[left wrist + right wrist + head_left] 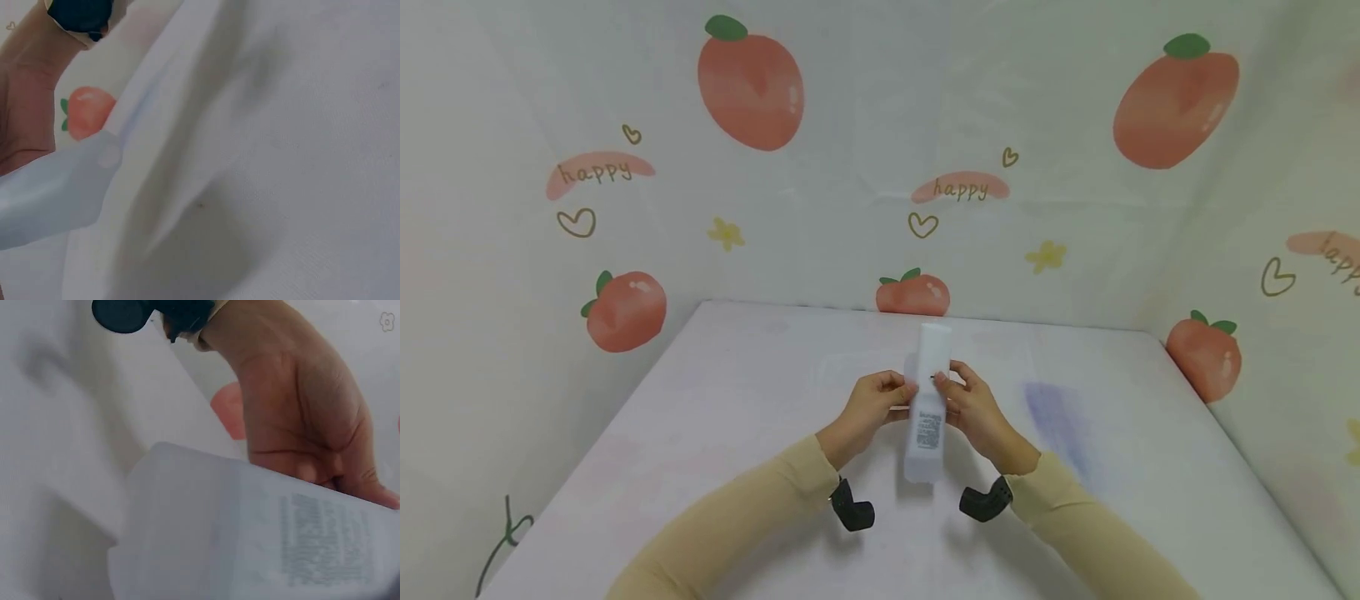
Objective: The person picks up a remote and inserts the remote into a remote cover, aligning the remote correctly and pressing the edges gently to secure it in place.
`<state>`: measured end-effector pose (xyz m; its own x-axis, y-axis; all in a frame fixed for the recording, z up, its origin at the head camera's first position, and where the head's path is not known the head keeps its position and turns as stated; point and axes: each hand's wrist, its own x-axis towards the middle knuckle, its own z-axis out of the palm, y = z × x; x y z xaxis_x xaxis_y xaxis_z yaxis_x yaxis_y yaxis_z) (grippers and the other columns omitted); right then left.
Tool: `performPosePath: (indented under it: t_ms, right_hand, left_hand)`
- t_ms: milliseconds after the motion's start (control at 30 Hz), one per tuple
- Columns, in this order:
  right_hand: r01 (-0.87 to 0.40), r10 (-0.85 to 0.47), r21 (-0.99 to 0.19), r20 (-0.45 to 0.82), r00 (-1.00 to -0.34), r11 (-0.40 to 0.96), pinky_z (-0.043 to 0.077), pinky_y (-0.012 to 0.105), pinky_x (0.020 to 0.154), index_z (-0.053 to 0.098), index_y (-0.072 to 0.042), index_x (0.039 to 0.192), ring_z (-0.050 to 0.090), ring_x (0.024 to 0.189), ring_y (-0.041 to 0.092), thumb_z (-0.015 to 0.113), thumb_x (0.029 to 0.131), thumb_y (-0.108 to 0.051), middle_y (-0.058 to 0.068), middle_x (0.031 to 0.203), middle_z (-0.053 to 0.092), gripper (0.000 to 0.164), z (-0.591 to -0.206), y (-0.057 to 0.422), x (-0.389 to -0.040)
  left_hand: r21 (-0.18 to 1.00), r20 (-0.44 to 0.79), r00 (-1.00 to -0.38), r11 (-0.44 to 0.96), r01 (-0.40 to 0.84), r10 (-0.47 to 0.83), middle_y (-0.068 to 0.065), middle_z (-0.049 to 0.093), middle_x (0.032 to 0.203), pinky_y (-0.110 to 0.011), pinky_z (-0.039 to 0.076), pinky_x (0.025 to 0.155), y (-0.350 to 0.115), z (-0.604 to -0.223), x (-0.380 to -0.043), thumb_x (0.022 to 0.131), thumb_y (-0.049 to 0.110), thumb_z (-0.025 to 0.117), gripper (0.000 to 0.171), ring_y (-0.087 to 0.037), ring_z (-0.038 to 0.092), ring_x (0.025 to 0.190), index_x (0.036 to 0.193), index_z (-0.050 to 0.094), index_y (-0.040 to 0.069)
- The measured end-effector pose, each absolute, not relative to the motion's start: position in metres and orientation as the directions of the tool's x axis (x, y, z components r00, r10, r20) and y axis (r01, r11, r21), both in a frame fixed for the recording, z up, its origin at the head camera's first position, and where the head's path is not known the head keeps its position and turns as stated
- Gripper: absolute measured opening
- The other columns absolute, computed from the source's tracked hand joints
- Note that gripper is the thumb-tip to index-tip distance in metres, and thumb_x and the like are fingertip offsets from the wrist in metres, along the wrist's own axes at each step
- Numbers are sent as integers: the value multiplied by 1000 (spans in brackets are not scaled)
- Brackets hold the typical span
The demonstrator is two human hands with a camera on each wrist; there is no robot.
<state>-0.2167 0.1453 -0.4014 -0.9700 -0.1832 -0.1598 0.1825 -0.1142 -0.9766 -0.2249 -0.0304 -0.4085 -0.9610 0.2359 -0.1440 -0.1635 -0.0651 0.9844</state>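
Note:
A long, narrow white plastic box is held up over the table in the head view, its near end translucent and a block of small grey print facing up. My left hand pinches its left edge, thumb on top and fingers under. From the right, my right hand grips the opposite edge with the thumb on the upper face, some fingers hidden behind. The right wrist view shows the box's printed face and its rounded translucent end close up. In the left wrist view the box's pale end juts in from the left.
The white table bears a faint purple smear at the right. Behind and beside it hangs a white curtain printed with peaches, hearts and flowers. Dark wrist cameras sit below both sleeves.

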Motion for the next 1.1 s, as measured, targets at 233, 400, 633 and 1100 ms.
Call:
performPosePath:
  t_ms: [233, 400, 633, 1100]
  right_hand:
    - [194, -232, -977, -170, -958, -84, 55, 29, 74, 36, -4, 130, 67, 81, 12, 49, 102, -27, 2, 97, 62, 38, -399, 136, -213]
    - [199, -247, -979, -184, -952, -39, 56, 32, 78, 36, -3, 129, 66, 86, 15, 50, 102, -24, 9, 106, 62, 37, -399, 129, -208]
    - [151, -229, -984, -168, -959, 90, 55, 45, 86, 39, -3, 129, 67, 89, 20, 53, 100, -25, 18, 112, 63, 39, -394, 134, -203]
    - [170, -219, -984, -178, -959, 54, 55, 40, 82, 39, -8, 135, 65, 89, 18, 57, 98, -21, 14, 114, 60, 43, -381, 146, -212]
  left_hand:
    - [972, -197, -973, -108, -210, 120, 0, 59, 80, -26, 53, 69, -32, -402, -229, 92, 10, 65, 17, -12, 58, 73, 75, 59, 8]
    - [948, -294, -951, -94, -303, 99, -2, 60, 82, -24, 52, 67, -34, -396, -235, 93, 9, 63, 15, -14, 57, 73, 78, 60, 6]
    - [891, -405, -903, -162, -425, 143, -5, 59, 85, -23, 50, 67, -28, -394, -237, 96, 7, 57, 10, -15, 56, 77, 87, 60, 4]
    - [992, -120, -943, 77, -101, 311, -13, 65, 103, -35, 53, 88, -28, -402, -226, 90, 22, 70, 44, -15, 62, 89, 126, 50, 8]
